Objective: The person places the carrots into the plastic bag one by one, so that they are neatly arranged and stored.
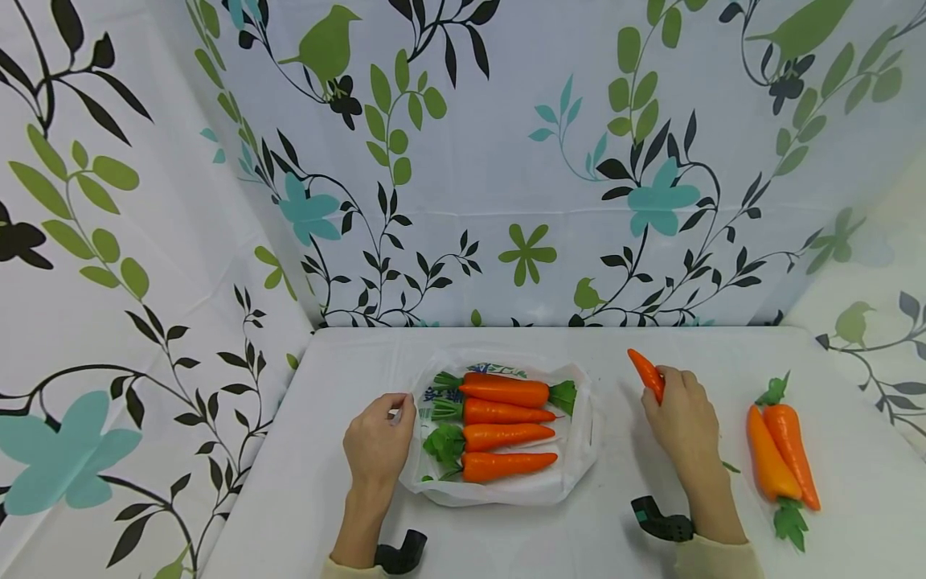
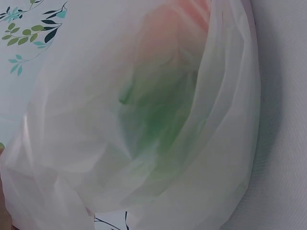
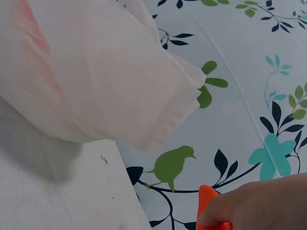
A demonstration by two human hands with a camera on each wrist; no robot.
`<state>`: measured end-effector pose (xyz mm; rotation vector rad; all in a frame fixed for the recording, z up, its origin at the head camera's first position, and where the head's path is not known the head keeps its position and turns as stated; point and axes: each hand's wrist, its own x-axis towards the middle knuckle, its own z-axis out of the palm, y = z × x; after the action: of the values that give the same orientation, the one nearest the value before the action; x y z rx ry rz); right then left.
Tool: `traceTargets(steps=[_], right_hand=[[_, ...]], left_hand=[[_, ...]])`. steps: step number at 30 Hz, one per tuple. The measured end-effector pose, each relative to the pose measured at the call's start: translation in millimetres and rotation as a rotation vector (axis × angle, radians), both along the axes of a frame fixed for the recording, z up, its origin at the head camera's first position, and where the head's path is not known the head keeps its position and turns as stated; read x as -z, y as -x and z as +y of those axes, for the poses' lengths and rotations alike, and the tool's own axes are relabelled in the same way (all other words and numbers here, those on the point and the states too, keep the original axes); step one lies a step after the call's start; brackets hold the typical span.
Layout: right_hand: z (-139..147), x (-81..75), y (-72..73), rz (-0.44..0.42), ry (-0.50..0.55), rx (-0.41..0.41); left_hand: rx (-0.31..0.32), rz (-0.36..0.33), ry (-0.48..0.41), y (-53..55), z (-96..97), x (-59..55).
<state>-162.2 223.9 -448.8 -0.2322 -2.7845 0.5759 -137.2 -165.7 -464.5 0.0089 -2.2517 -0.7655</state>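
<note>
My right hand grips one slim, glossy orange carrot right of the bag, its long axis slanting, tip pointing away and left. My left hand pinches the left rim of a white, translucent plastic bag. Inside, three leafy-topped orange carrots lie crosswise, tips right; beyond, an orange row shows greens at both ends, one carrot or two, I cannot tell. Far right, two lie lengthwise: an orange carrot, tip toward me, and a yellow-orange carrot, tip away.
</note>
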Motion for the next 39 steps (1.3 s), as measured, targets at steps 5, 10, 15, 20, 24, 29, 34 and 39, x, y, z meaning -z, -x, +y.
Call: traceTargets(steps=[5,10,15,20,24,29,34,39], right_hand=[[-5.6,-4.3,-3.0,0.052,0.000,-0.011],[-11.7,-8.3,-4.3,0.106,-0.005,-0.020],[-17.5,-10.1,-4.6,0.169,-0.015,-0.032],[-22.4,-11.0,-5.6,0.206,-0.023,-0.044],[-26.4,-12.1,-6.2,0.239,-0.019,-0.065],[-30.7,-13.8,-7.2,0.271,-0.019,-0.087],[-34.3,-15.9,-9.3,0.290,-0.020,-0.111],[-37.9,-17.5,-9.6,0.311,-0.018,-0.134]], left_hand=[[-0.003,0.005,0.005,0.5,-0.2,0.3],[0.000,0.011,0.007,0.6,-0.5,0.4],[0.002,0.012,0.007,0.5,-0.7,-0.1],[0.002,0.010,0.004,0.1,-0.5,-1.1],[0.001,0.018,0.008,0.2,-0.4,-1.2],[0.001,0.019,0.007,0.4,-0.5,-1.1],[0.002,0.007,0.002,0.2,-0.5,-1.1],[0.000,0.001,0.000,0.3,-0.6,-0.7]])
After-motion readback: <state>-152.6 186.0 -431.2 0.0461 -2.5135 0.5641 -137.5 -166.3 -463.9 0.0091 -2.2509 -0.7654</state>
